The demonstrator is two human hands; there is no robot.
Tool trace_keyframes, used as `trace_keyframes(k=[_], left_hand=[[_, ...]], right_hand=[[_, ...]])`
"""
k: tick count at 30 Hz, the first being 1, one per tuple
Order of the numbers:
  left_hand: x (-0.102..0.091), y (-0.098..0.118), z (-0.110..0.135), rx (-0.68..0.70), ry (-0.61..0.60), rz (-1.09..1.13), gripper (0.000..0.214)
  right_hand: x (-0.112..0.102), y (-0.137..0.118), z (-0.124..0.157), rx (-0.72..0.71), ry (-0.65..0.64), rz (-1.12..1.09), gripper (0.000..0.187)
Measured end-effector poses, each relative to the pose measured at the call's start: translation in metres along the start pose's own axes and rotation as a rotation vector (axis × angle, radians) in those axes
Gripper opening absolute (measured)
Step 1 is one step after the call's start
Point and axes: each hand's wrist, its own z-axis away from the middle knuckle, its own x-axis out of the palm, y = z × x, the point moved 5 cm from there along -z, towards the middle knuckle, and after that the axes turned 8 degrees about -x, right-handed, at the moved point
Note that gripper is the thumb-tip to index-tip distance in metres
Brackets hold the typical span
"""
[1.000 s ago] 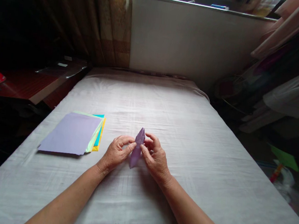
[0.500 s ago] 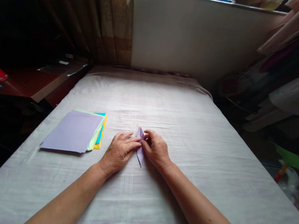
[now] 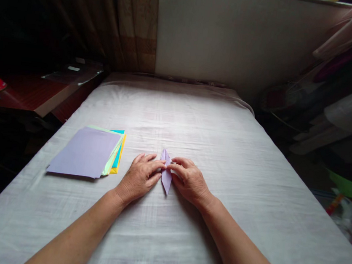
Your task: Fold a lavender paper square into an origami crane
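Lavender pointed paper (image 3: 166, 181) touches spread left hand (image 3: 139, 174) and curled right hand (image 3: 191, 180), grip unclear.

Before me is a broad bed (image 3: 221, 124) spread with a creased, pale grey-white cloth sheet (image 3: 141, 242). On its left lies an uneven stack of coloured paper (image 3: 83, 151), lilac on top, pale green, blue and yellow showing along the right edge. Near the middle, between my left hand (image 3: 139, 172) and right hand (image 3: 191, 181), lies a narrow, pointed piece of folded lilac paper (image 3: 166, 181).
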Motion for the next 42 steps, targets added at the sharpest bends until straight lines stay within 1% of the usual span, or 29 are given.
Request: trace_keyframes(k=[3, 7, 10, 14, 20, 23, 28, 32, 36, 42], left_hand=[[-0.001, -0.001, 0.0, -0.008, -0.029, 0.017, 0.03], [-0.002, -0.002, 0.0, -0.008, -0.038, 0.016, 0.03], [-0.002, -0.001, -0.002, 0.007, 0.006, 0.009, 0.025], [-0.004, 0.002, -0.006, -0.001, 0.107, 0.023, 0.013], [-0.005, 0.004, -0.011, -0.054, 0.182, 0.035, 0.01], [-0.004, 0.004, -0.013, -0.089, 0.178, 0.021, 0.011], [-0.002, 0.005, -0.015, -0.108, 0.181, 0.018, 0.013], [-0.001, 0.005, -0.016, -0.128, 0.183, -0.005, 0.013], [0.0, 0.004, -0.016, -0.13, 0.191, 0.002, 0.011], [0.0, 0.003, -0.015, -0.141, 0.186, 0.017, 0.009]], right_hand=[[0.0, 0.001, -0.001, -0.019, -0.02, 0.039, 0.025], [-0.001, 0.003, 0.0, -0.003, 0.031, 0.037, 0.021], [0.0, 0.004, -0.002, 0.03, 0.051, 0.018, 0.019], [0.001, 0.005, -0.006, 0.098, 0.032, -0.032, 0.014], [0.001, 0.006, -0.008, 0.185, 0.018, -0.1, 0.012], [0.001, 0.005, -0.01, 0.218, 0.022, -0.102, 0.012], [0.003, 0.008, -0.013, 0.321, 0.033, -0.105, 0.013], [0.005, 0.008, -0.015, 0.36, 0.058, -0.127, 0.013], [0.005, 0.006, -0.017, 0.403, 0.054, -0.048, 0.015], [0.006, 0.004, -0.02, 0.422, 0.029, 0.011, 0.016]])
